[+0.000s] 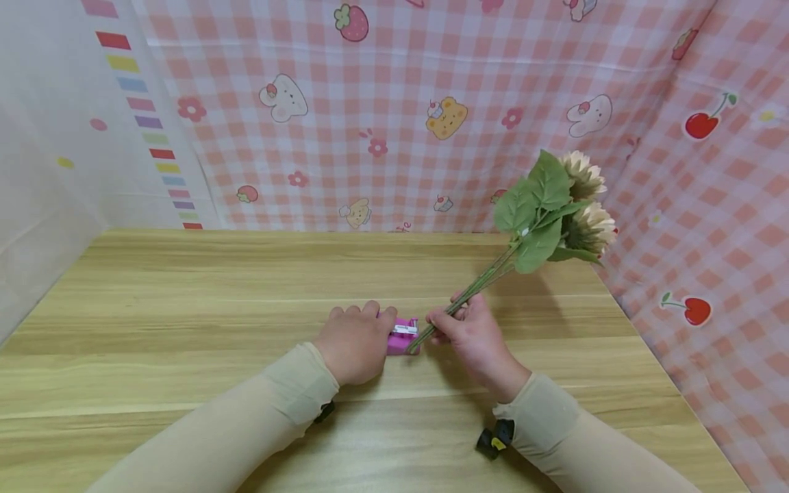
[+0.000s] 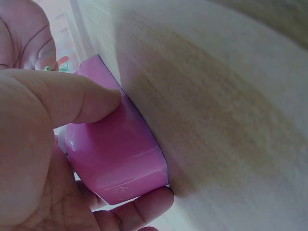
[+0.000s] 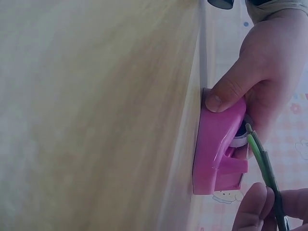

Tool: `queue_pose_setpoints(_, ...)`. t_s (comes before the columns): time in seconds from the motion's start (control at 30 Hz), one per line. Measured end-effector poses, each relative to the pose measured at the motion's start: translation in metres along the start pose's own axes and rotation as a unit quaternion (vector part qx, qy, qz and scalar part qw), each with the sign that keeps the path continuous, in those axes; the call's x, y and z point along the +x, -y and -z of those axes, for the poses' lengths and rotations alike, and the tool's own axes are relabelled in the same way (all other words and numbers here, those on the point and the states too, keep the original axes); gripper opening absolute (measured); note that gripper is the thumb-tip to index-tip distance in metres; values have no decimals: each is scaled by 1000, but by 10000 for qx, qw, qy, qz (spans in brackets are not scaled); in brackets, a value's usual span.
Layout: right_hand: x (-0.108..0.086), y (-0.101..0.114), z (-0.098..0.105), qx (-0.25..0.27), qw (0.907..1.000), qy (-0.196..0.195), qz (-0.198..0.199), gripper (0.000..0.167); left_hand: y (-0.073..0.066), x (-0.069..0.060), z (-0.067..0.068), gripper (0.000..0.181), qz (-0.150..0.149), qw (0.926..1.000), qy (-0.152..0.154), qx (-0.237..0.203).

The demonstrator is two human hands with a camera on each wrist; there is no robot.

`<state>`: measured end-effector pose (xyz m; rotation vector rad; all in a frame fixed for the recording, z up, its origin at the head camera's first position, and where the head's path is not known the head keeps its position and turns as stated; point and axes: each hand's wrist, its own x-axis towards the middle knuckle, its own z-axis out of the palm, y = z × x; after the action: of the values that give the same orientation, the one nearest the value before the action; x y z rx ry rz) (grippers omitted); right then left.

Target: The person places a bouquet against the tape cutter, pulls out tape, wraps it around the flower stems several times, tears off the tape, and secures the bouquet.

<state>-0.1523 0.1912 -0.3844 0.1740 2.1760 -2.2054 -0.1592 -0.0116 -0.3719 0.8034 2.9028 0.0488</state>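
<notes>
On the wooden table sits a pink tape dispenser (image 1: 399, 344) with a roll of tape in it. My left hand (image 1: 360, 342) grips it from the left, with the thumb pressed on its near side in the left wrist view and the fingers round the far side. My right hand (image 1: 477, 339) pinches the green stems of an artificial flower bunch (image 1: 536, 219). Its cream blooms and leaves point up and to the right. The lower stem ends (image 3: 257, 149) are beside the roll in the right wrist view; whether they touch the tape I cannot tell.
The wooden table (image 1: 185, 329) runs back to a pink checked curtain (image 1: 320, 137) with cartoon prints. Another checked cloth (image 1: 696, 226) hangs along the right edge. Black wrist cameras (image 1: 495, 439) are strapped under the sleeves.
</notes>
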Motion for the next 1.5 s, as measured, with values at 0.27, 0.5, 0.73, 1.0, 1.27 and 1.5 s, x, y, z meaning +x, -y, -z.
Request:
queue_pose_setpoints(0.27, -3, 3, 3, -477, 9988, 98, 3, 40, 0, -1, 0, 60, -26, 10000, 20, -30)
queue_pose_setpoints(0.5, -7, 7, 7, -1228, 9919, 316, 43, 38, 0, -1, 0, 60, -4, 10000, 39, -57)
queue_pose_setpoints(0.73, -15, 12, 12, -1898, 9800, 600, 27, 35, -1, -2, 2, 61, 36, 9999, 104, -102)
queue_pose_setpoints(1.0, -23, 16, 23, -2658, 9603, 846, 10, 30, -1, -2, 1, 59, 18, 10000, 51, -42)
queue_pose_setpoints(1.27, -30, 17, 38, -3303, 9366, 1168, -10, 25, 0, -2, 1, 58, -10, 10000, 23, -13)
queue_pose_setpoints(1.5, -31, 18, 49, -3904, 9106, 1354, -70, 21, 0, -3, 1, 58, -34, 10000, -6, -47)
